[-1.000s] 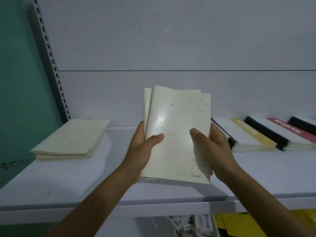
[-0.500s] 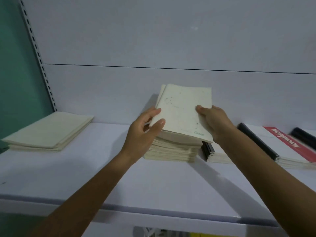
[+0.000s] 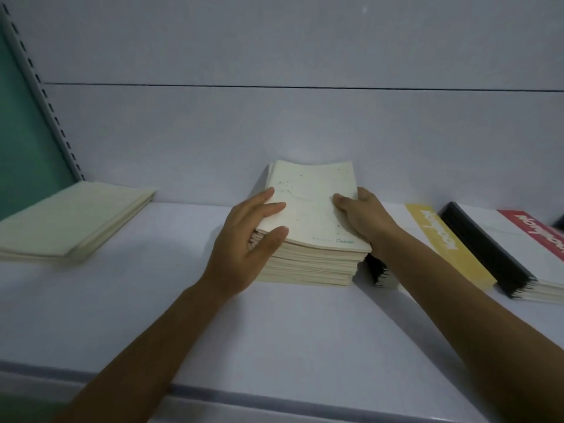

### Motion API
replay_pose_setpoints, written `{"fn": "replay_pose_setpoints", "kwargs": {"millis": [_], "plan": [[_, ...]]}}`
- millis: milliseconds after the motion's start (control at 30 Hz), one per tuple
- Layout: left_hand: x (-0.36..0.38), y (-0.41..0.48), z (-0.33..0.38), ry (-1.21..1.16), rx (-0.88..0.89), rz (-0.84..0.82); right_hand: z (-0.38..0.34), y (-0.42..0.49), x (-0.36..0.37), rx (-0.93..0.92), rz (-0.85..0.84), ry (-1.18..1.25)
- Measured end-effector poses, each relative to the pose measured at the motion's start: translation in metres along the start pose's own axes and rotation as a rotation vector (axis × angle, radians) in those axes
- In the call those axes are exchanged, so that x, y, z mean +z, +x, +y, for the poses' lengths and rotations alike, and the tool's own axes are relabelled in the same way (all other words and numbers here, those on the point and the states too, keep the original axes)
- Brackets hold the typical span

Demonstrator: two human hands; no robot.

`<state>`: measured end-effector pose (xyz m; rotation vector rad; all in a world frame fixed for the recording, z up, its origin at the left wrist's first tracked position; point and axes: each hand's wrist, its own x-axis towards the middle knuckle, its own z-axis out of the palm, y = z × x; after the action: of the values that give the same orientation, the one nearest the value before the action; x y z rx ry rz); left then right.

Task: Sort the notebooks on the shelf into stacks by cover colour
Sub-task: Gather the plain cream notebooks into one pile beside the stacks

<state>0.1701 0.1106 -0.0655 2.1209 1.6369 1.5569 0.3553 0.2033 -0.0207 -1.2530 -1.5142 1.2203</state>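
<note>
Both hands meet at the top notebook [image 3: 314, 206], a cream cover speckled with small dark dots, which lies on the middle stack [image 3: 308, 267] of cream notebooks. Left hand [image 3: 244, 242]: fingers [image 3: 276, 207] nearly straight and spread, laid over the cover's left edge, thumb resting on its near left corner. Right hand [image 3: 364, 221]: thumb pressed on the cover, remaining fingers curled round the right edge, so that the notebook is pinched on that side. The cover bows slightly upward at its far end, and its near edge overhangs the notebooks below.

The middle stack stands on a white shelf [image 3: 274, 337], close to the pale back panel [image 3: 274, 132]. A lower cream stack [image 3: 73, 218] lies well apart at far left, beside a slotted grey upright [image 3: 45, 99] and a green wall [image 3: 21, 132]. Just right of the middle stack lies a pile topped by a notebook with a yellow band [image 3: 442, 239]. Next to it comes a black-spined pile [image 3: 485, 254] whose top cover carries a red band [image 3: 540, 236]. The lettering on both bands is blurred.
</note>
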Motion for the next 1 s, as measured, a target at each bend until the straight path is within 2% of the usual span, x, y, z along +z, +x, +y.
{"fn": "replay_pose_setpoints", "kwargs": {"millis": [133,233,300,400,700,867,1000], "plan": [[0.002,0.000,-0.007,-0.021,-0.021,-0.008,0.008,0.007,0.001,0.041,-0.056,0.062],[0.004,0.000,-0.007,-0.059,-0.032,0.004,0.009,0.010,0.001,0.041,-0.022,0.038],[0.004,0.000,-0.009,-0.056,-0.039,-0.009,0.013,0.013,-0.001,0.046,0.038,0.105],[0.004,0.000,-0.010,-0.052,-0.053,-0.022,0.015,0.012,-0.002,0.093,0.018,0.248],[0.002,-0.001,-0.013,-0.015,-0.005,0.041,0.018,0.013,0.004,0.146,0.003,0.374],[0.000,-0.002,-0.016,0.045,0.023,0.030,0.012,0.013,0.000,0.085,0.016,0.188],[-0.002,-0.003,-0.016,0.091,0.021,0.047,0.008,0.009,-0.003,0.064,-0.014,0.181]]}}
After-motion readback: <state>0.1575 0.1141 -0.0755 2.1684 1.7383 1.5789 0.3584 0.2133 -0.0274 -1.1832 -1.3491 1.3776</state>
